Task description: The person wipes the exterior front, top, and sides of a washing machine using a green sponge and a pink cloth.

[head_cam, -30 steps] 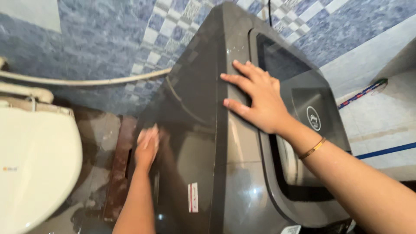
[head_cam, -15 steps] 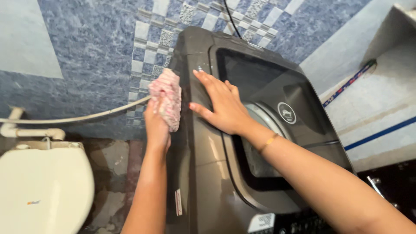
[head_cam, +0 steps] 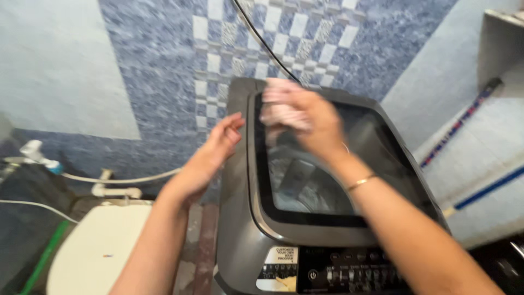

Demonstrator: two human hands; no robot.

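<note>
The pink cloth (head_cam: 284,112) has passed from the left hand (head_cam: 218,150) (now empty, fingers loosely apart) to the right hand (head_cam: 305,123), fingers clamped on it, atop the washing machine lid (head_cam: 327,191).

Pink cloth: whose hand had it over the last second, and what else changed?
The pink cloth passed from the left hand, which wiped the washing machine's side, to the right hand, now pressing it near the lid's back edge. The left hand is empty, open beside the machine. The lid stayed shut; the toilet is unmoved.
</note>
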